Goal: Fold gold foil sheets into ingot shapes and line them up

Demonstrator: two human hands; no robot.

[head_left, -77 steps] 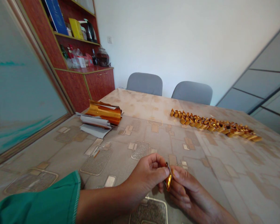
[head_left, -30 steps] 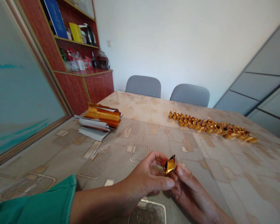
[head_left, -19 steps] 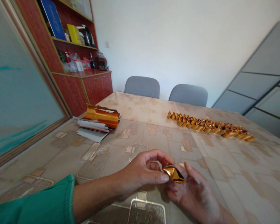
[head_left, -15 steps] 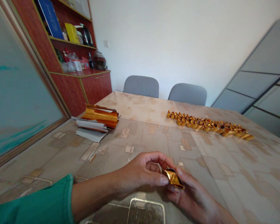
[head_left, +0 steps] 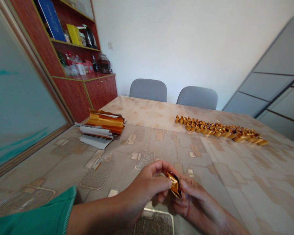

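- Since half a second ago, the folded gold piece (head_left: 174, 184) has shifted slightly toward nine o'clock and stands steeper, its lower end pointing to five.
- The piece is at five o'clock from the view's centre, between both hands, above the table (head_left: 127, 156).
- The left hand (head_left: 150, 182) pinches its upper edge between thumb and forefinger.
- The right hand (head_left: 198, 202) grips the opposite edge, thumb against it, other fingers curled below.
- At nine o'clock lies a curved stack of gold sheets (head_left: 106, 121), with grey sheets (head_left: 96, 132) beside it.
- At three o'clock, many gold pieces (head_left: 219, 129) sit in close-packed rows.
- At ten o'clock, the cabinet (head_left: 70, 85) holds containers: a kettle (head_left: 90, 37) on the upper shelf, and below it a dark bottle (head_left: 95, 64) and a glass jar (head_left: 104, 64).
- The jar looks reddish-brown inside; its fill level is too small to tell. I cannot tell the contents of the kettle or the bottle.
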